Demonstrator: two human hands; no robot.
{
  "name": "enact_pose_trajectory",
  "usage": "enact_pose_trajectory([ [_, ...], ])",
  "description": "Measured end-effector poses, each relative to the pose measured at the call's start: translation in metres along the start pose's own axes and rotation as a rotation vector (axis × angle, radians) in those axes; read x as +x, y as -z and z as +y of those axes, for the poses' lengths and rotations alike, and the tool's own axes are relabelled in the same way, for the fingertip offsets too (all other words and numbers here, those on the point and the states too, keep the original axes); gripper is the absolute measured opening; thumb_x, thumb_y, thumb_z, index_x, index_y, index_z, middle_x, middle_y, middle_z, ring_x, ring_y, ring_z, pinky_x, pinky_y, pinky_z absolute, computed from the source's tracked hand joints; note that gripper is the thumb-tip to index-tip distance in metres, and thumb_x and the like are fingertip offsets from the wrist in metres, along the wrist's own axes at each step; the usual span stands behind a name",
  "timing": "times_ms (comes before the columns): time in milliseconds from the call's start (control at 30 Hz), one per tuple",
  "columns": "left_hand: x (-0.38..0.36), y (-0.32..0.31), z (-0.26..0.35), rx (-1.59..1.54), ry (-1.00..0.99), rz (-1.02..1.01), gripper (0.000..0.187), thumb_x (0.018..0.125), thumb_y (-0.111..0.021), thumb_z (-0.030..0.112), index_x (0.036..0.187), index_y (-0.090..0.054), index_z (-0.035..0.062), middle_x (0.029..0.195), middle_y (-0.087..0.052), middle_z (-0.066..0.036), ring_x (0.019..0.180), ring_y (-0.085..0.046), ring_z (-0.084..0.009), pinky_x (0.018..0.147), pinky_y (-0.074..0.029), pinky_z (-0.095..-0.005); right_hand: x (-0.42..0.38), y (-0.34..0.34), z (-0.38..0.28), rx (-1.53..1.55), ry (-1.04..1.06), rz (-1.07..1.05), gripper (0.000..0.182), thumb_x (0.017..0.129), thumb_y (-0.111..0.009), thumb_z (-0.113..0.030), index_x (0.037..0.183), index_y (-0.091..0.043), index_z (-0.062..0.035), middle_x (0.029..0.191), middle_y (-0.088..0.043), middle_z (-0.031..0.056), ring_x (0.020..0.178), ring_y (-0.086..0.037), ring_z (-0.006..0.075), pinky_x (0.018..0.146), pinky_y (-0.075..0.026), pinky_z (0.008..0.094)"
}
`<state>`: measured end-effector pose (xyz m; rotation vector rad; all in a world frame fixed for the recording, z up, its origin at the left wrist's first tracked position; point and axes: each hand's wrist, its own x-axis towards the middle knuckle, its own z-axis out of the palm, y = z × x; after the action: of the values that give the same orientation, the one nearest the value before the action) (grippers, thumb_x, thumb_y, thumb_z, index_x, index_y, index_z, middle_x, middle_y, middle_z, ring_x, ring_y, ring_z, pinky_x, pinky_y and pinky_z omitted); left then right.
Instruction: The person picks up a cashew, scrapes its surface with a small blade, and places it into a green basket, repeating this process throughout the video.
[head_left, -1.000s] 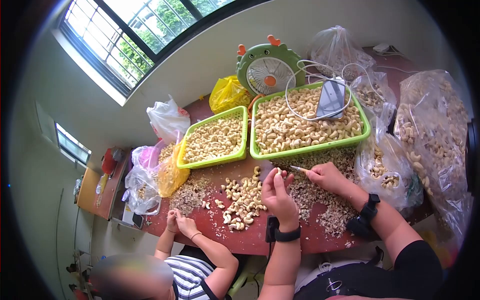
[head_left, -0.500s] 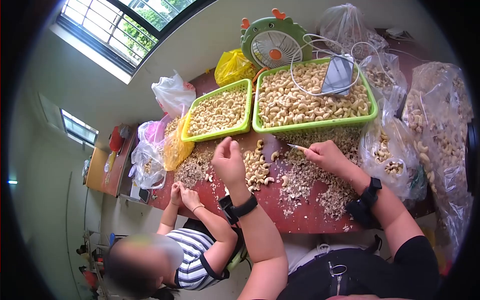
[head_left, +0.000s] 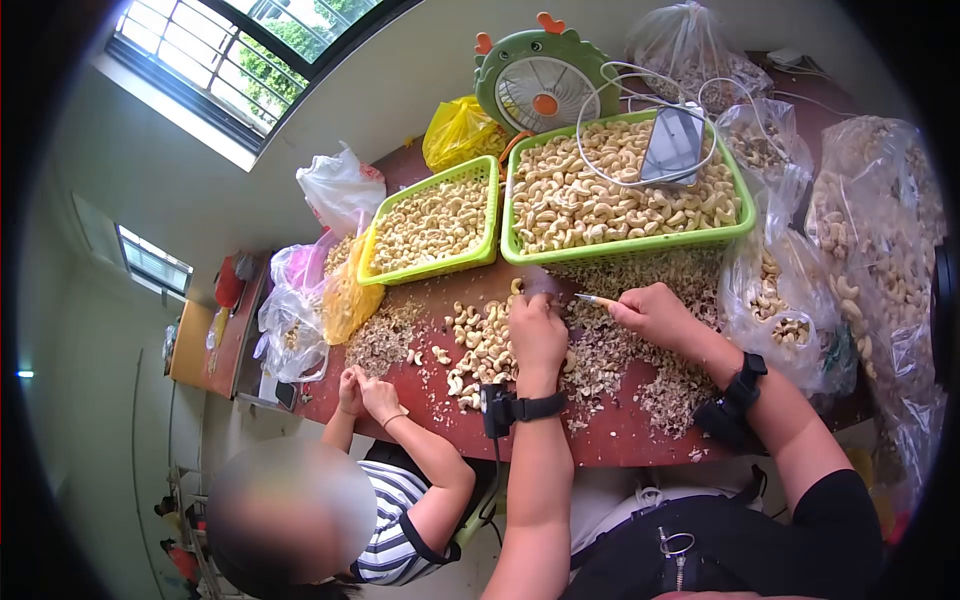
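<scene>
Green plastic makes up the two baskets on the worktop: we count a small basket and a large basket, both full of cashews. One phone lies on the nuts in the large basket with a white cable looped around it, and one green fan stands behind the baskets. A loose pile of cashews lies on the red surface just left of our hands, and a heap of shells spreads under and to the right of them. Clear bags of nuts crowd the right side; we cannot count them surely.

Our left hand is palm-down over the edge of the cashew pile, fingers curled under; we cannot tell whether they grip a nut. Our right hand rests on the shell heap, its fingers closed around a small knife whose tip points left toward the left hand. Each wrist wears a dark band.

Another person sits at the left, with two hands held together at the worktop's edge.
</scene>
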<state>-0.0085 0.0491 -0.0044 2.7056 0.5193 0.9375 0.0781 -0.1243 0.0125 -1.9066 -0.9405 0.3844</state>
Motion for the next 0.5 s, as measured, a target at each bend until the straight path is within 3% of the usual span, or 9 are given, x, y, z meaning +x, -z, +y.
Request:
enact_pose_trajectory([
  [33,-0.0001,0.0036,0.0036,-0.002,0.000,-0.002,0.015,0.068,-0.056,0.005,0.082,-0.060,0.0018,0.071,-0.055,-0.014,0.069,-0.054,-0.0280,0.060,-0.044,-0.0359,0.0001,-0.0004,0.0002,-0.001,-0.003,0.001,0.034,0.079,-0.051,-0.031,0.064,-0.056,-0.0007,0.051,-0.049,0.0131,0.044,-0.046,0.0202,0.047,-0.038,0.0328],
  [100,-0.0009,0.0105,0.0101,-0.426,0.271,0.005,0.012,0.070,-0.059,0.003,0.081,-0.057,-0.0005,0.073,-0.054,-0.009,0.060,-0.053,-0.0188,0.053,-0.043,-0.0274,0.0004,-0.0012,-0.0003,0.016,-0.021,-0.014,0.034,0.080,-0.051,-0.030,0.065,-0.057,-0.0003,0.050,-0.049,0.0119,0.044,-0.045,0.0173,0.046,-0.038,0.0311],
  [133,-0.0022,0.0084,0.0076,-0.430,0.271,0.006,0.012,0.070,-0.059,0.003,0.081,-0.057,-0.0005,0.073,-0.054,-0.009,0.060,-0.053,-0.0188,0.053,-0.043,-0.0274,0.0004,-0.0017,0.0000,0.012,-0.021,-0.013,0.034,0.080,-0.051,-0.030,0.065,-0.057,-0.0003,0.050,-0.049,0.0119,0.044,-0.045,0.0173,0.046,-0.038,0.0311],
  [200,-0.0039,0.0049,0.0039,-1.191,0.592,-0.081,0.017,0.072,-0.062,0.003,0.086,-0.055,-0.0013,0.076,-0.055,-0.005,0.056,-0.052,-0.0106,0.049,-0.042,-0.0206,-0.0003,-0.0028,0.0005,0.071,-0.034,0.007,0.033,0.080,-0.051,-0.029,0.067,-0.058,-0.0004,0.049,-0.048,0.0089,0.044,-0.043,0.0132,0.045,-0.037,0.0291],
  [300,-0.0044,0.0048,0.0066,-1.495,0.675,-0.044,0.019,0.073,-0.062,0.002,0.090,-0.053,-0.0013,0.080,-0.056,-0.005,0.062,-0.054,-0.0091,0.052,-0.045,-0.0192,0.0007,-0.0035,0.0011,0.112,-0.030,0.002,0.032,0.081,-0.051,-0.030,0.068,-0.058,-0.0007,0.049,-0.048,0.0062,0.045,-0.042,0.0104,0.045,-0.036,0.0277],
  [333,-0.0046,0.0049,0.0033,-1.517,0.748,-0.095,0.022,0.073,-0.059,-0.003,0.093,-0.051,-0.0025,0.084,-0.057,-0.009,0.069,-0.058,-0.0140,0.060,-0.050,-0.0226,0.0008,-0.0036,0.0008,0.102,-0.031,0.002,0.032,0.081,-0.051,-0.030,0.068,-0.058,-0.0007,0.049,-0.048,0.0062,0.045,-0.042,0.0104,0.045,-0.036,0.0277],
  [500,-0.0044,0.0087,0.0127,-1.680,0.754,-0.107,0.022,0.073,-0.055,-0.008,0.094,-0.049,-0.0059,0.088,-0.057,-0.014,0.086,-0.058,-0.0256,0.075,-0.052,-0.0321,0.0007,-0.0045,-0.0025,0.142,-0.067,-0.025,0.035,0.082,-0.050,-0.031,0.067,-0.058,-0.0004,0.049,-0.047,0.0045,0.046,-0.041,0.0092,0.045,-0.036,0.0267],
])
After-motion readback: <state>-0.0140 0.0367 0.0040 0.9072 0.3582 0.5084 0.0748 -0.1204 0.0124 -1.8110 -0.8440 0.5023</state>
